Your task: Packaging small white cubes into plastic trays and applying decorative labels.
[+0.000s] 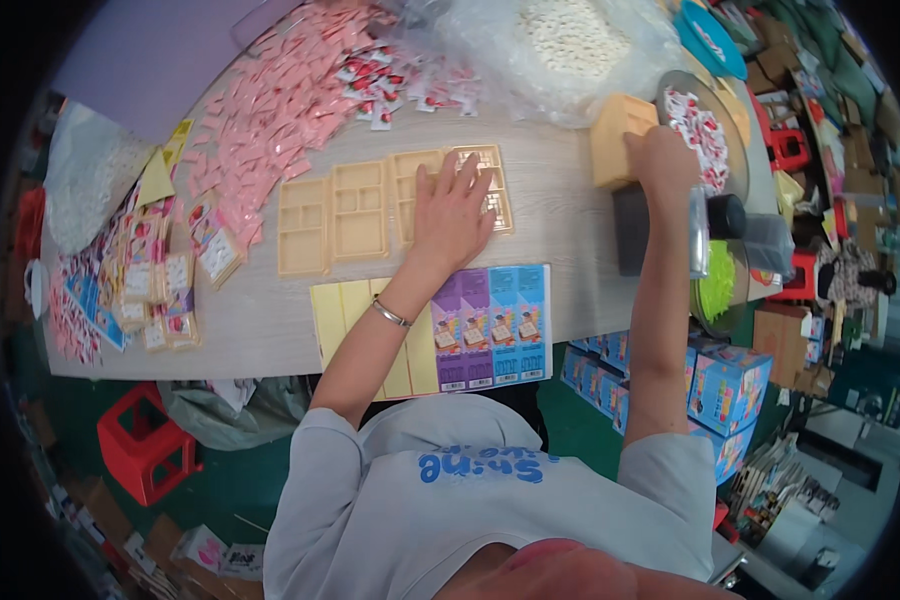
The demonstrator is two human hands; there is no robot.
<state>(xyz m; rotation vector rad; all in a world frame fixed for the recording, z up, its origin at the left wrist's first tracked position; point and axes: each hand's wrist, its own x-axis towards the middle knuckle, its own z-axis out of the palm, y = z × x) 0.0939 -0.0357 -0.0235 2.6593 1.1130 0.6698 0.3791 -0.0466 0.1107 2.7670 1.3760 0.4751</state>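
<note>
Cream compartment trays lie side by side in a row on the table, among them a left-end tray and a tray beside it. My left hand rests over the right part of the row with its fingers spread, partly hiding a right-end tray. To the right, my right hand grips the edge of a stack of cream plastic trays; some of its fingertips are hidden. Below the row lie printed card sheets, purple, blue and yellow, at the table's front edge.
Pink sachets are heaped at the back left, beside red-and-white packets. A plastic bag of white pieces lies at the back. Filled packs pile up left. Right are a bowl of packets, a dark container and green pieces.
</note>
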